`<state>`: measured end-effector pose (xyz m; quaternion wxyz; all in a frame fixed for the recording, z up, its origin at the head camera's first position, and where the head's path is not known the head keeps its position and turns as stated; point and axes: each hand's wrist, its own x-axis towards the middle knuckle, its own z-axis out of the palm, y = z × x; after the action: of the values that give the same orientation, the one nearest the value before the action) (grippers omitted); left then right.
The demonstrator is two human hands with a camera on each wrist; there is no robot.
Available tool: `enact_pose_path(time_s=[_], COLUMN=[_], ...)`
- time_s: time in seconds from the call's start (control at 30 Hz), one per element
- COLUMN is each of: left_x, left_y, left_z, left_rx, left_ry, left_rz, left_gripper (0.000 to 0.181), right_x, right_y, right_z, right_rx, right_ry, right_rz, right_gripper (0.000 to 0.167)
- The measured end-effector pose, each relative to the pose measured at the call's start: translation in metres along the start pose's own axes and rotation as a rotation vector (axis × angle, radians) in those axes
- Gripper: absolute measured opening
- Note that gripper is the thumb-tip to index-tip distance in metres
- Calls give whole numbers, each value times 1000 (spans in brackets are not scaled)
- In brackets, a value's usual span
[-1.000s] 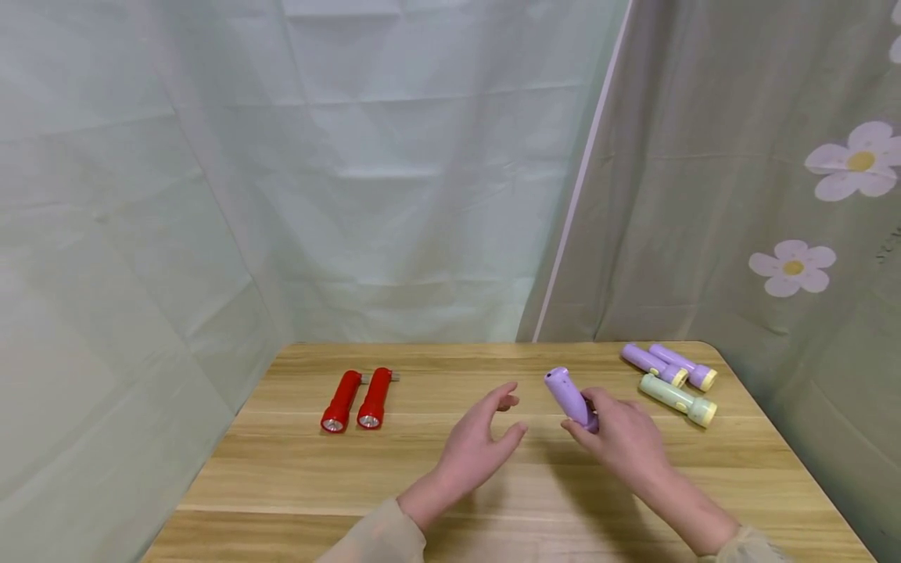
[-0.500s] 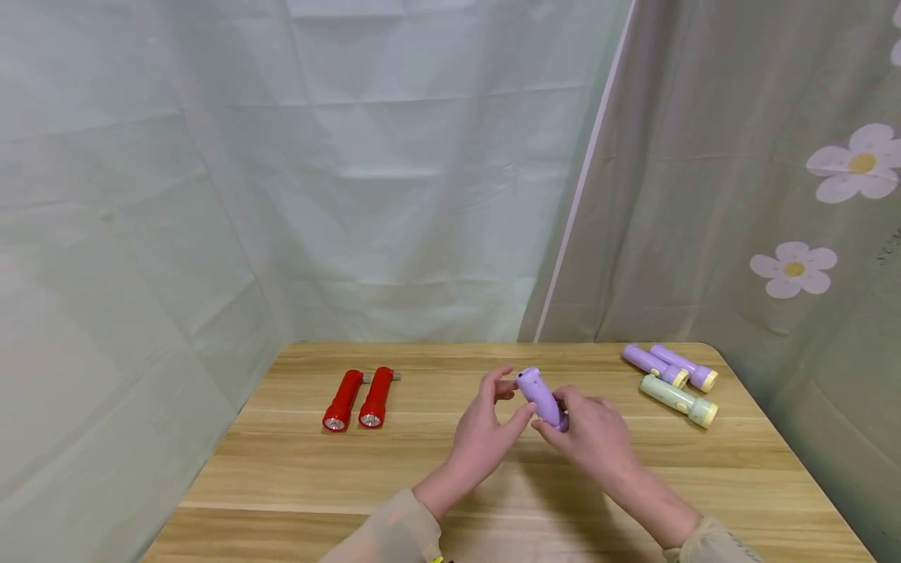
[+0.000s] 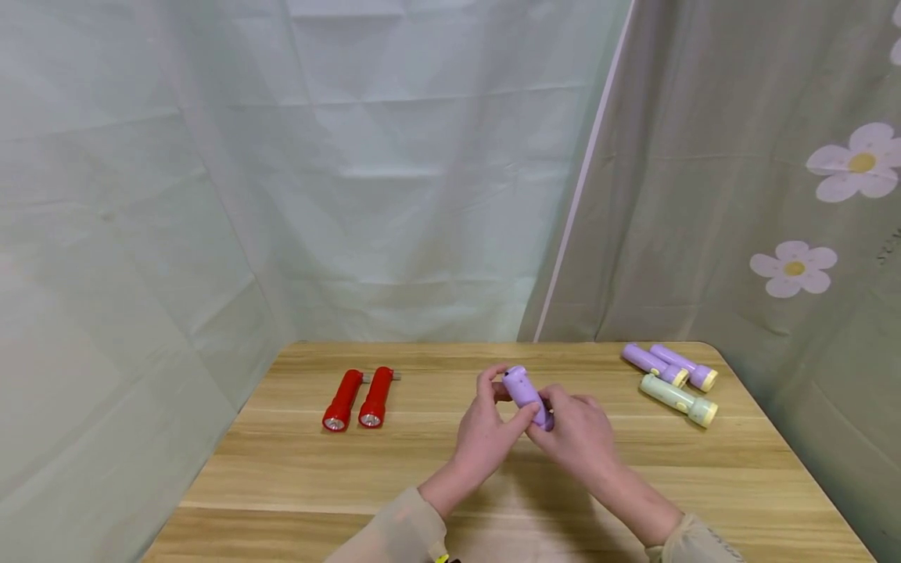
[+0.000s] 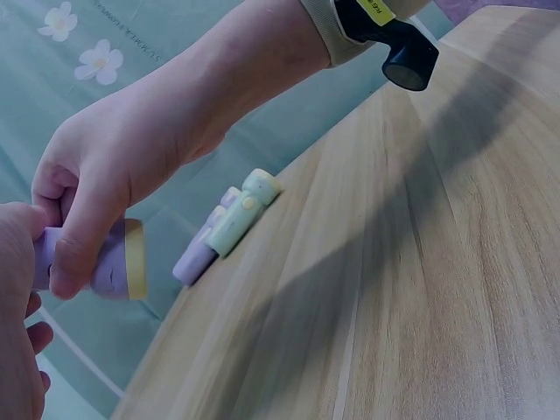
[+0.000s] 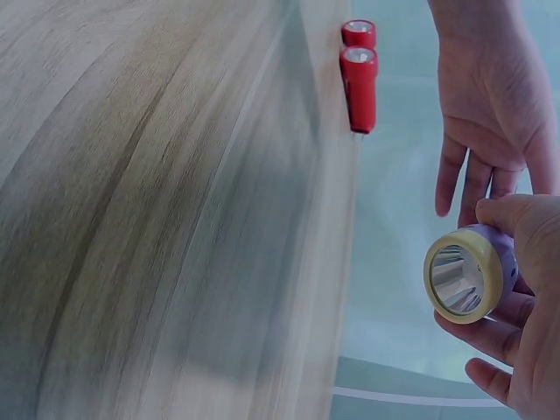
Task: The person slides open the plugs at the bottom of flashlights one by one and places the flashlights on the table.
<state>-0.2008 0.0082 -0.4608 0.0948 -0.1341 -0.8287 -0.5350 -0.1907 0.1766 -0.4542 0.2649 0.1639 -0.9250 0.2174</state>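
Note:
A purple flashlight (image 3: 521,387) is held above the middle of the table, its tail end up and to the left. My right hand (image 3: 580,434) grips it near the head, with the thumb and fingers round the body. My left hand (image 3: 481,434) has its thumb against the tail part and its fingers on the far side. In the right wrist view the flashlight's cream rim and reflector (image 5: 459,282) face the camera, and the lamp looks unlit. The left wrist view shows the yellow rim (image 4: 135,259) beyond my right hand's thumb.
Two red flashlights (image 3: 342,400) lie side by side on the left of the wooden table (image 3: 303,485). At the back right lie a green flashlight (image 3: 678,400) and two purple flashlights (image 3: 651,363), close together. Curtains hang behind the table and along its sides.
My right hand has carried the purple flashlight leftward to my left hand. The left hand, apart from it earlier, now has thumb and fingers on its tail part. The flashlights on the table stay put.

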Motion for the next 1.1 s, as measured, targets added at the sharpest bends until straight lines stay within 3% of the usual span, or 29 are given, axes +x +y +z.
enact_pose_path(time_s=[0.43, 1.1], left_x=[-1, -1], left_y=[-1, -2], left_z=[-1, -1], left_rx=[-25, -51], left_ry=[12, 51], left_rz=[-7, -1], left_gripper=[70, 65], right_x=[1, 2], right_y=[-3, -4], right_z=[5, 8], right_rx=[-15, -32], right_ry=[28, 12], right_rz=[-33, -3], right_gripper=[37, 37])
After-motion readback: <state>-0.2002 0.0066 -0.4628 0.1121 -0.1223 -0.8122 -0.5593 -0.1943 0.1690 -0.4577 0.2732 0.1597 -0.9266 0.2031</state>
